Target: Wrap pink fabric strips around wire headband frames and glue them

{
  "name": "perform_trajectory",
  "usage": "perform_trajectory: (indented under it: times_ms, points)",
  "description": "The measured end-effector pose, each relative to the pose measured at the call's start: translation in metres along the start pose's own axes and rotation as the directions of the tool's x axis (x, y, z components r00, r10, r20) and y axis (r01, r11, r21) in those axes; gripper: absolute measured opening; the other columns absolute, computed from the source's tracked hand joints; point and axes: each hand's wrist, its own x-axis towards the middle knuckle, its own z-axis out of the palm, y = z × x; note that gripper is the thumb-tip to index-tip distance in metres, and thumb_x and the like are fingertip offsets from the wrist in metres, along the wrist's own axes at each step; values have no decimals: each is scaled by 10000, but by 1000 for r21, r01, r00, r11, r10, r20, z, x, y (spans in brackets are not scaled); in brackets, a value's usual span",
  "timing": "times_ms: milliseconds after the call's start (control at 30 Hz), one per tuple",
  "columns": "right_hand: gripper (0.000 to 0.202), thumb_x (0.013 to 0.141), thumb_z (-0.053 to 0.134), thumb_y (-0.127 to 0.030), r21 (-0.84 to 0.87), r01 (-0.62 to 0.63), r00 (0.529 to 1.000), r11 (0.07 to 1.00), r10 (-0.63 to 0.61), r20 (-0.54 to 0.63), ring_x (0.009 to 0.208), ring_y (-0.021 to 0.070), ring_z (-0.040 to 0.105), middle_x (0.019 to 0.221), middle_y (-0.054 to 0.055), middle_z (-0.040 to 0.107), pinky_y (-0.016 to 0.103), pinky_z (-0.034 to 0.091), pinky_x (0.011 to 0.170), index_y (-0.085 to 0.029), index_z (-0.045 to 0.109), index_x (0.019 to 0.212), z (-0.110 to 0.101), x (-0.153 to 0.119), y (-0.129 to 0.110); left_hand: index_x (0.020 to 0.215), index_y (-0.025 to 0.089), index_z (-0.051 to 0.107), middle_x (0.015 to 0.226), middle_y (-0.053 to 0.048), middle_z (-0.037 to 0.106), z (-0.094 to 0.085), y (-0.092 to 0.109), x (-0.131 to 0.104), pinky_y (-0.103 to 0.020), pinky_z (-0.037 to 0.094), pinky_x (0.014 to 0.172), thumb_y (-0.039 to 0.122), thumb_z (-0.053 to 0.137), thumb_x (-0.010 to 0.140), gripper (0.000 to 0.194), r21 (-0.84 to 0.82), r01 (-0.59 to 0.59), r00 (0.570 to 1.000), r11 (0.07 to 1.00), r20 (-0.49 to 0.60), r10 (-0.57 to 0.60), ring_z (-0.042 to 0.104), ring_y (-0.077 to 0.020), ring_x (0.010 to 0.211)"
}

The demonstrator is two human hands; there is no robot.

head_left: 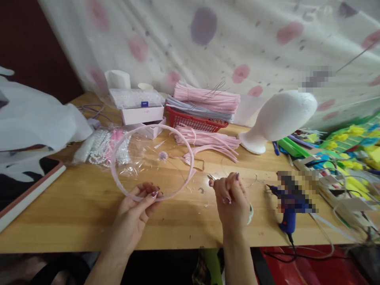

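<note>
My left hand (138,209) pinches the lower rim of a pale pink hoop (192,158), which I hold tilted up over the table. Closed fingers of my right hand (231,194) wrap round what looks like a pair of scissors (250,213). A mint-green handle shows beside the wrist and a metal tip pokes out by the thumb; the rest is hidden in the palm. Through the hoop I see a small round pinkish flower-like piece (163,156) on the table and clear plastic wrap (133,158). Past the hoop lies a bundle of pink fuzzy stems (208,138).
At the right lies a blue glue gun (287,221), partly pixelated, near a power strip (341,202). A white foam head (282,114) stands behind. Further back is a red basket (192,120) with stem bundles, beside white boxes (142,115). Bagged beads (101,148) lie left.
</note>
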Motion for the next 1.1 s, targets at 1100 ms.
perform_trajectory:
  times_ms: [1100]
  points:
    - [368,902,696,-462,-376,-108,970,920,181,164,457,86,505,514,-29,594,218,413,477,-192,662,653,24,-4,-28,1157,265,652,1020,-31,754,52,-3,-30,-491,282,1146,206,646,946,220,483,-860,294,-163,731,616,629,-254,1113]
